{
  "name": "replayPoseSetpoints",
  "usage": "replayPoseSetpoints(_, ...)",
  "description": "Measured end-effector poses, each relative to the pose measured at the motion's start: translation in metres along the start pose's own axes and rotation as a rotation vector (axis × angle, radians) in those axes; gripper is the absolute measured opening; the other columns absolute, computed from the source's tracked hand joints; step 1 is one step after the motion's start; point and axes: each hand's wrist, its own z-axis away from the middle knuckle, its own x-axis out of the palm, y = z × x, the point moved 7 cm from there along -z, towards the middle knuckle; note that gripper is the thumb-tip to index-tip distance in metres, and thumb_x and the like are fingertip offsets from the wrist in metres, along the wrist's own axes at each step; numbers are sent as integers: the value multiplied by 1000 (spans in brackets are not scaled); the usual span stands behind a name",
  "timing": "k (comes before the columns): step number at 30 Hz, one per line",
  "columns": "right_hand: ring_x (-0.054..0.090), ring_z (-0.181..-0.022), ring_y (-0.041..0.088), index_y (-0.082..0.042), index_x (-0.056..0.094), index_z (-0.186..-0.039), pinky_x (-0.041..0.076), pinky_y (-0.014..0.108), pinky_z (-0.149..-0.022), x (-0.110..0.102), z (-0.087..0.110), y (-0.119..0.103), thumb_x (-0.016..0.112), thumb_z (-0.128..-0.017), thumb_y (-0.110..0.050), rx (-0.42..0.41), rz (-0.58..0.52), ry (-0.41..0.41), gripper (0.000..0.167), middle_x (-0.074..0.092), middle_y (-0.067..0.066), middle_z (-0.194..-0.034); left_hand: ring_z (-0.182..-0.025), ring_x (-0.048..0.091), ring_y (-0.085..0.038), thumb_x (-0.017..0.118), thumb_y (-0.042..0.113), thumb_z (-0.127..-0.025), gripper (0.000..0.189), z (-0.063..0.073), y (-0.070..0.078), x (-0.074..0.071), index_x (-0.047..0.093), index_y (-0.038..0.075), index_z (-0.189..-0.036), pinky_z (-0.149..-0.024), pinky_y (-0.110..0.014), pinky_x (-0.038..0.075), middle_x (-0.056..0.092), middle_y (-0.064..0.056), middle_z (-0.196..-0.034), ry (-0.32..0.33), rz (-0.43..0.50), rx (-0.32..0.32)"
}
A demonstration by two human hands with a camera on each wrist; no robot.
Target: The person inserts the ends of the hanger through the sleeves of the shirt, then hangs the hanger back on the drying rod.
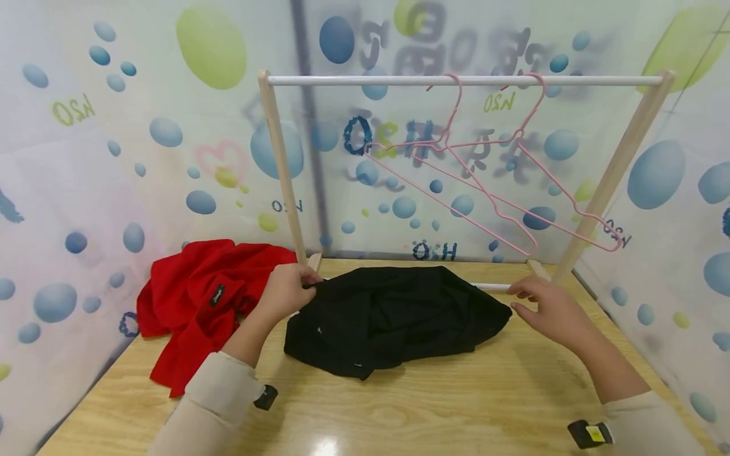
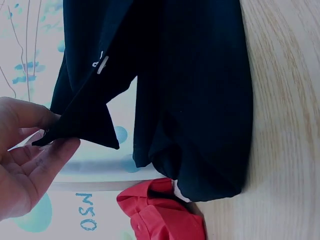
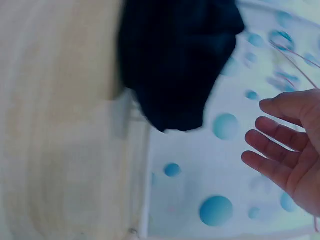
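Note:
A black garment (image 1: 399, 323) with small white marks lies bunched on the table, below the rack. My left hand (image 1: 288, 288) pinches its upper left edge between thumb and fingers. In the left wrist view that pinched edge of black cloth (image 2: 95, 105) is lifted, with a fold hanging beneath. My right hand (image 1: 550, 310) is just beyond the garment's right end, its fingers loosely bent and holding nothing. The right wrist view shows the right hand (image 3: 295, 145) with fingers spread, apart from the dark cloth (image 3: 175, 65).
A red garment (image 1: 199, 304) with a dark label is heaped at the table's left. Behind the black garment stands a rack with wooden posts (image 1: 282, 158) and a white top rail (image 1: 353, 81). Two pink hangers (image 1: 450, 149) hang from the rail. Bare wooden table (image 1: 456, 405) shows in front.

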Motion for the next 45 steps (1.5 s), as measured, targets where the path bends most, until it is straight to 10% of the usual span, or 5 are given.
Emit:
replayPoseSetpoints(26,58,-86,43,7,62,-110,48,57,-59,-133,-34,-8,70,-80,1,156,325,198,31,54,30,-106,-68,54,-18,68,-3,-76,17,-1,20,2,75,9,-86,-65,-37,52,61,1,-72,-45,-82,58)
replayPoseSetpoints(45,58,-90,47,8,52,-127,50,54,-60,-129,-91,25,55,-93,-14,308,389,-76,41,58,34,-111,-75,60,-19,69,-6,-76,20,-3,28,5,76,7,-89,-73,-40,55,68,-3,-80,-55,-105,112)
